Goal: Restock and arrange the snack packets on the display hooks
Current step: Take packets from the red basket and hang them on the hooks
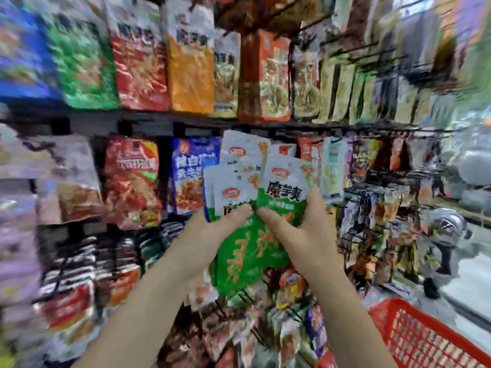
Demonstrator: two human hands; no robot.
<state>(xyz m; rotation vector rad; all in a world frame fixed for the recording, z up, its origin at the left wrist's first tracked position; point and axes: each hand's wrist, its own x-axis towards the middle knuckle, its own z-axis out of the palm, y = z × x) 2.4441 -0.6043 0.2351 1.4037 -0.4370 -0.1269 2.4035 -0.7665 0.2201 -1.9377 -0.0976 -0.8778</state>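
A fanned bunch of white-and-green snack packets (284,187) is held up in front of the middle row of display hooks. My left hand (225,224) grips the left side of the bunch, thumb on a packet face. My right hand (300,221) grips the right side, fingers wrapped behind the green lower halves (247,251). The packets' white tops overlap a blue packet (188,166) hanging behind them. The hook behind the bunch is hidden.
Rows of hanging packets fill the wall: red (130,181) at left, orange (191,73) and green (79,62) above, small mixed packets (265,328) below. A dark shelf rail (159,120) divides the rows. A red plastic basket (425,338) sits at lower right.
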